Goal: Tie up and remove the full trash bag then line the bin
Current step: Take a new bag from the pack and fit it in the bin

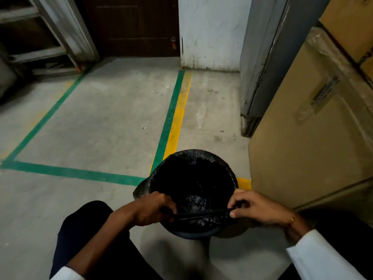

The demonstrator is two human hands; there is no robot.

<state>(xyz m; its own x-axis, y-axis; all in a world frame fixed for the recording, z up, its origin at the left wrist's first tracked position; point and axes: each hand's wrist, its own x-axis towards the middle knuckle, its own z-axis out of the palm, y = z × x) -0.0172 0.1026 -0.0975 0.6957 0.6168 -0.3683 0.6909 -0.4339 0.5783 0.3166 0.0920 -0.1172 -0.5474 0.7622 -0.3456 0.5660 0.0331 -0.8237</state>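
A small round bin (196, 234) stands on the concrete floor just in front of my knees. A black trash bag (191, 168) lines it, its rim folded over the far edge and its inside dark. My left hand (153, 210) pinches the near edge of the bag at the left. My right hand (256, 209) pinches the same edge at the right. Between the two hands the bag's edge is pulled into a taut, flat strip across the bin's near side. Crumpled black plastic shows at the bottom of the bin.
A large cardboard box (314, 138) wrapped in clear film stands close on the right, almost touching the bin. Green and yellow floor lines (173, 118) run ahead. A dark door (133, 27), a white wall and a metal rack (40, 37) are at the back.
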